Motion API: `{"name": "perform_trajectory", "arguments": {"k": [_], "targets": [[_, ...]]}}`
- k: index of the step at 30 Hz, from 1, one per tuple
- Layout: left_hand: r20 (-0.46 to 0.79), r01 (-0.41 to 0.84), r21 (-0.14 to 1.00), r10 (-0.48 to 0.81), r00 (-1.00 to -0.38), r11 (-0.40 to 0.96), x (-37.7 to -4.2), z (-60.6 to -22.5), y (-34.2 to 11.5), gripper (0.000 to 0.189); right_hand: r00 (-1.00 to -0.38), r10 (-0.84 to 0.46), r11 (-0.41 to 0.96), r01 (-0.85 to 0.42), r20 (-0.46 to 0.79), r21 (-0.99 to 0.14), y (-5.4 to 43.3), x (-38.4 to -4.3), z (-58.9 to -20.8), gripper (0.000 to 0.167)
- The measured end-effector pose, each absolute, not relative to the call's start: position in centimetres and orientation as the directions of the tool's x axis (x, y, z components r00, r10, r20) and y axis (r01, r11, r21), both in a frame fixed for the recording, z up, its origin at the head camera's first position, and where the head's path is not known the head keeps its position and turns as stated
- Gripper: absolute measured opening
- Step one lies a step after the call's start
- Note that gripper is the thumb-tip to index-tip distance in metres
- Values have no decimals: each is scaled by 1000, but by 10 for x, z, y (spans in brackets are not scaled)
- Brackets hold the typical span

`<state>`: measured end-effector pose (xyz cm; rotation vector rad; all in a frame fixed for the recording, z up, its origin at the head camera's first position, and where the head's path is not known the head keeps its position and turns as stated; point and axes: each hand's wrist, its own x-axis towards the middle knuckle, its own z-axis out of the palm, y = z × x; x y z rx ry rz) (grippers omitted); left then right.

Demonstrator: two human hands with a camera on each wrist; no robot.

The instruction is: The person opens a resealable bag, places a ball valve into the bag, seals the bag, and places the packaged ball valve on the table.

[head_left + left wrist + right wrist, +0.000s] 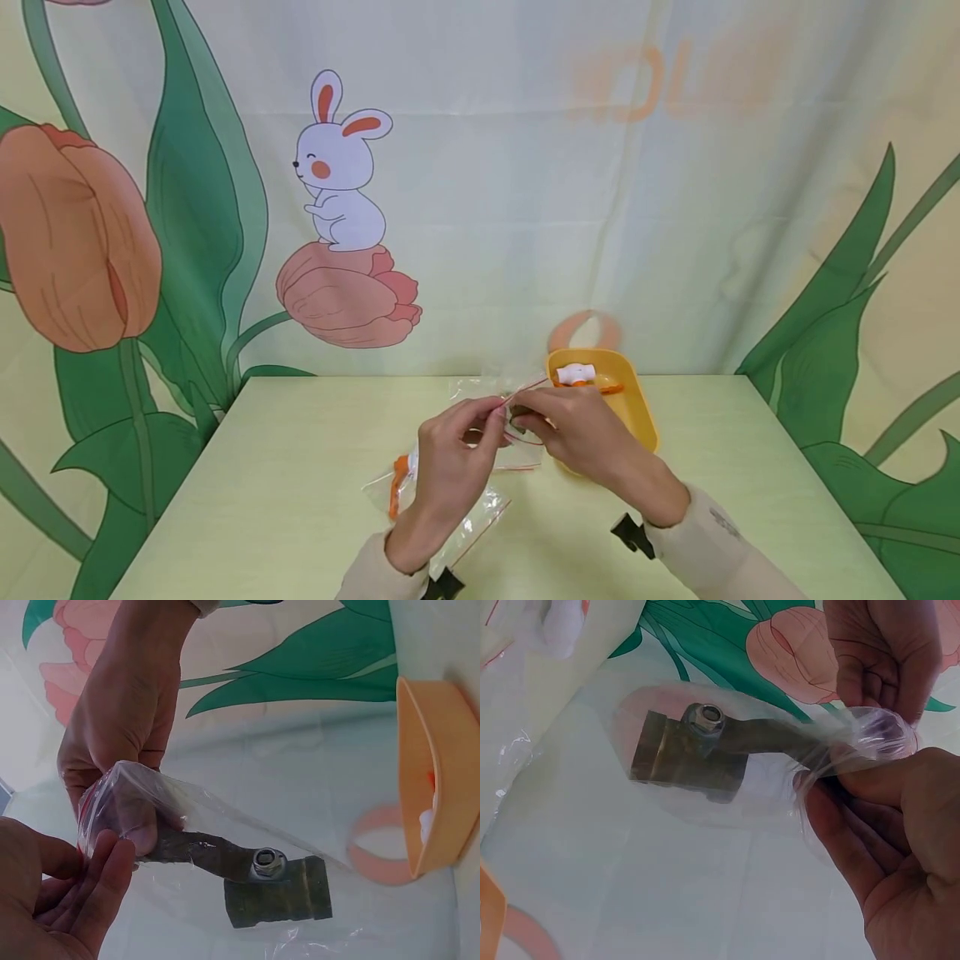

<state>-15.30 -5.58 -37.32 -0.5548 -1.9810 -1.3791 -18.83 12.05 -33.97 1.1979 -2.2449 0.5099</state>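
A dull metal ball valve (281,889) with a lever handle and a shiny nut sits inside a clear zip bag (780,802). In the head view my left hand (457,458) pinches the bag's mouth at its red seal line. Opposite it, my right hand (592,433) grips the valve's handle end, its thumb showing through the plastic in the left wrist view. The valve body hangs beyond the fingers in both wrist views. From the head camera the hands mostly hide the valve.
A yellow tray (641,408) behind my right hand holds a white valve (576,373) with an orange handle. Beside my left forearm lies a bagged white valve with an orange handle (397,487). Another clear bag (480,521) lies in front, and more plastic lies behind the hands.
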Motion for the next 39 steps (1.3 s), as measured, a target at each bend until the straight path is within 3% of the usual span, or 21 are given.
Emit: {"name": "perform_trajectory", "arguments": {"k": [13,34,39], "targets": [[696,632,669,-31,-718,391,-149,-369,-55,10,-546,-664,576,-809,512,-116,117,-193,-346,20],[697,641,685,-55,-715,347,-155,-375,-57,8,-591,-674,605,-786,444,-126,119,-195,-347,15],[671,620,716,-69,-739,319,-155,-375,-57,10,-561,-666,591,-799,491,-110,123,-195,-345,16]]}}
